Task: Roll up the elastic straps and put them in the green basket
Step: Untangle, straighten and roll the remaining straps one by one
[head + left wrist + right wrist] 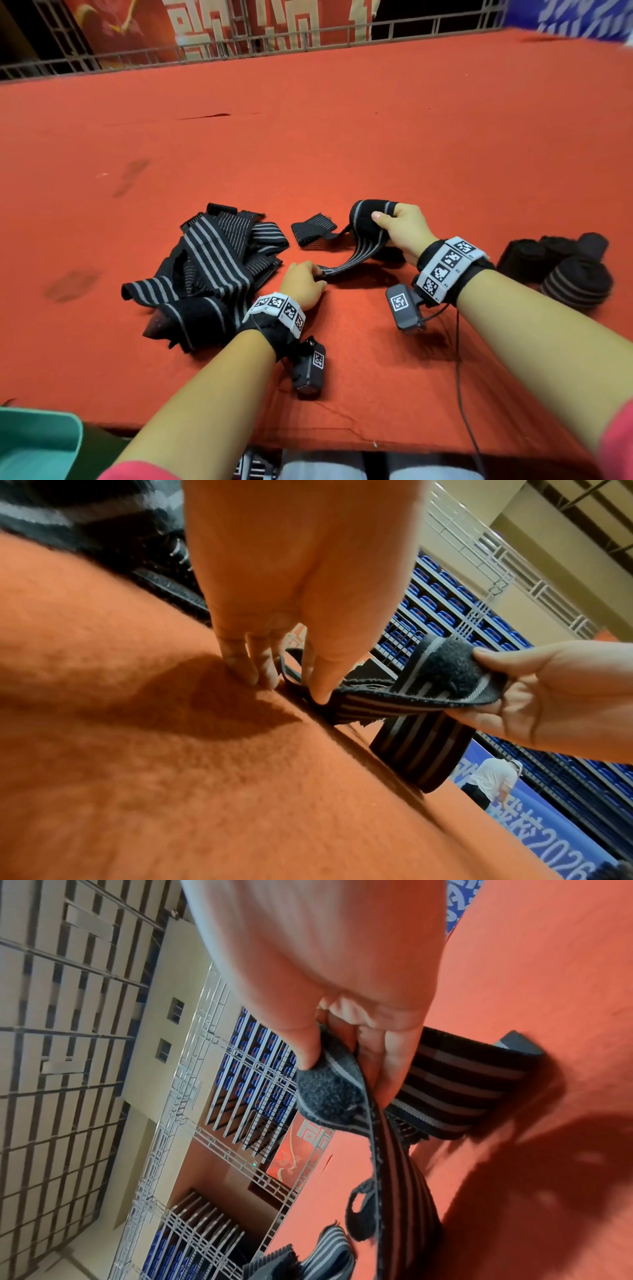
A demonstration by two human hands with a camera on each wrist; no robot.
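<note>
A black elastic strap with grey stripes (pixel 356 255) stretches between my two hands above the red cloth. My right hand (pixel 383 219) grips its folded velcro end (pixel 325 1093), thumb on top. My left hand (pixel 317 275) pinches the strap low near the cloth, with the thumb pressing on the strap (pixel 394 699). The strap's far end (pixel 313 229) lies flat on the cloth. A loose pile of unrolled striped straps (pixel 212 267) lies left of my left hand. The green basket (pixel 68 421) sits at the bottom left, below the table's front edge.
Several rolled-up dark straps (pixel 575 274) stand on the cloth right of my right wrist. The red cloth (pixel 342 137) reaches back to a metal railing (pixel 239 51). A cable (pixel 460 394) hangs from my right wrist camera over the front edge.
</note>
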